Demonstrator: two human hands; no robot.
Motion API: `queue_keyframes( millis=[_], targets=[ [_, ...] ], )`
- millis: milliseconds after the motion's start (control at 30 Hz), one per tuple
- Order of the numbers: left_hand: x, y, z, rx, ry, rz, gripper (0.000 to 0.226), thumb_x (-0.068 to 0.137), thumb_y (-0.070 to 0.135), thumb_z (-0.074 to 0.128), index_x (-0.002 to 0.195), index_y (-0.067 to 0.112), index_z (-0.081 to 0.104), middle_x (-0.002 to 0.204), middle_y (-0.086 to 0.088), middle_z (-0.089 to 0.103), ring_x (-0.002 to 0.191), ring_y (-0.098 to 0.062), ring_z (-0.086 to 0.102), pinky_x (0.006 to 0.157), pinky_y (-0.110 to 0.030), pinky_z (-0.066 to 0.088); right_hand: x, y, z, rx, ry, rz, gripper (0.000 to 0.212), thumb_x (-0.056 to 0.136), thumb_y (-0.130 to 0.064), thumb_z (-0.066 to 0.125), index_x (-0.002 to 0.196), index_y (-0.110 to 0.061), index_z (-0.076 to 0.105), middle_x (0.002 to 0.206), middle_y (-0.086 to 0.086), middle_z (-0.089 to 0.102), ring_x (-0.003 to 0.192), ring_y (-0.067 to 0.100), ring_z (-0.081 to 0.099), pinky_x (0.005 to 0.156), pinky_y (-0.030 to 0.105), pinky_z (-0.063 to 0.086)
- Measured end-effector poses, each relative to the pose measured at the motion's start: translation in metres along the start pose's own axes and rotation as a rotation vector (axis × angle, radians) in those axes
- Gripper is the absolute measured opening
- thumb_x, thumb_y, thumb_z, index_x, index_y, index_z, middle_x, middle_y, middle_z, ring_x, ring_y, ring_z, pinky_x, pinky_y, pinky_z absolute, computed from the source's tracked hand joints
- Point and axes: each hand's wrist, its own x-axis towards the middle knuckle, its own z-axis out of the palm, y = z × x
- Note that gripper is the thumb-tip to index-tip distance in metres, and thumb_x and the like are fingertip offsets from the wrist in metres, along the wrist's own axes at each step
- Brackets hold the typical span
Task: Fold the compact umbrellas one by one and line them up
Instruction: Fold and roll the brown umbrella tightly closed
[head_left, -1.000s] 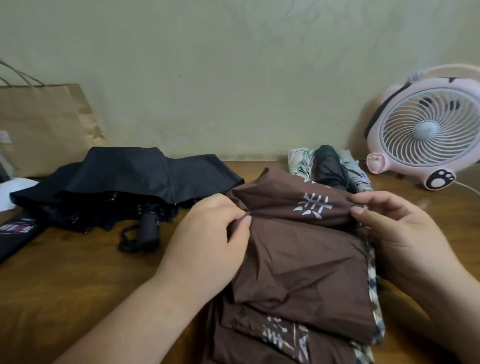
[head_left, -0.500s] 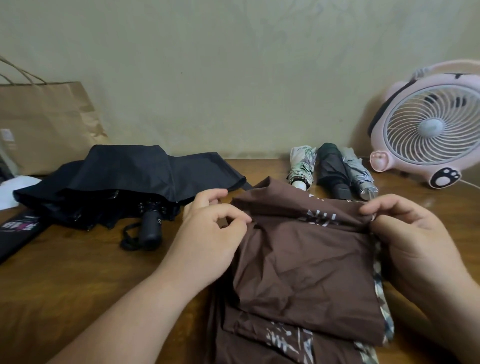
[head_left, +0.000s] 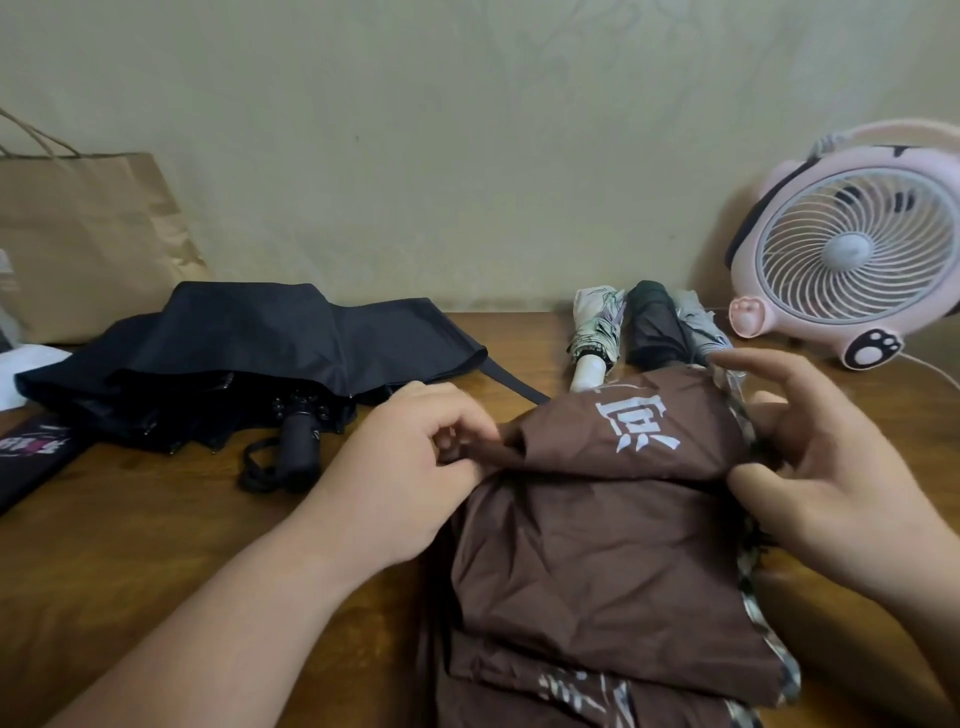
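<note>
Wooden table (head_left: 156, 545) w/ brown umbrella (head_left: 597, 561). L hand (head_left: 410, 467) pinches its fabric; R hand (head_left: 831, 478) fingers spread loose at its edge.

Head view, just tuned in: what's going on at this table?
A person is folding the brown umbrella on the wooden table. The left hand pinches a pleat of its fabric at the left side, while the right hand rests its thumb on the right edge, fingers spread. Three folded umbrellas lie side by side at the back, beside the pink fan. A black umbrella lies loose on the left, not yet folded.
</note>
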Motion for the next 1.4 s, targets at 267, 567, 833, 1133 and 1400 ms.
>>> queue_keyframes(
  millis=[267,567,833,1133,1400],
  targets=[
    [0.0,0.002,0.0,0.047,-0.042,0.178,0.044,0.062,-0.011,0.056,0.063,0.032,0.052,0.086,0.01,0.058,0.086,-0.016,0.057,0.072,-0.022,0.043,-0.021,-0.038,0.001,0.303,0.06,0.045,0.048,0.077,-0.021,0.073,0.124,-0.027,0.067,0.083,0.013,0.077,0.08,0.024,0.075,0.07,0.03,0.061],
    [-0.001,-0.006,0.001,0.118,-0.058,0.186,0.05,0.063,-0.02,0.057,0.056,0.029,0.048,0.099,0.018,0.057,0.101,-0.007,0.051,0.08,-0.008,0.034,-0.066,-0.022,0.0,0.28,0.096,0.142,0.052,0.075,0.018,0.069,0.098,-0.028,0.078,0.072,0.019,0.069,0.065,0.031,0.06,0.063,0.031,0.054],
    [-0.002,-0.003,-0.001,0.176,-0.158,0.239,0.051,0.059,-0.018,0.053,0.065,0.032,0.042,0.095,0.012,0.057,0.096,-0.008,0.048,0.078,-0.015,0.035,-0.095,-0.006,0.016,-0.202,-0.038,0.02,0.033,0.072,-0.029,0.091,0.093,-0.05,0.076,0.082,-0.008,0.067,0.08,0.009,0.067,0.071,0.018,0.049],
    [-0.006,0.023,-0.039,0.279,-0.459,0.158,0.056,0.075,-0.014,0.062,0.068,0.04,0.073,0.095,0.021,0.061,0.092,-0.004,0.061,0.077,-0.016,0.047,-0.094,0.005,0.02,-0.366,-0.091,-0.014,0.043,0.064,-0.02,0.095,0.088,-0.047,0.071,0.091,-0.015,0.06,0.082,0.006,0.063,0.069,0.012,0.045],
    [-0.037,0.028,-0.037,0.545,-0.453,0.194,0.029,0.09,0.016,0.059,0.078,0.039,0.072,0.099,0.026,0.054,0.103,0.005,0.048,0.089,-0.015,0.038,-0.105,0.01,0.022,-0.46,-0.01,-0.205,0.071,0.07,-0.015,0.086,0.125,-0.046,0.053,0.105,-0.013,0.061,0.096,0.021,0.064,0.08,0.029,0.046]
  ],
)
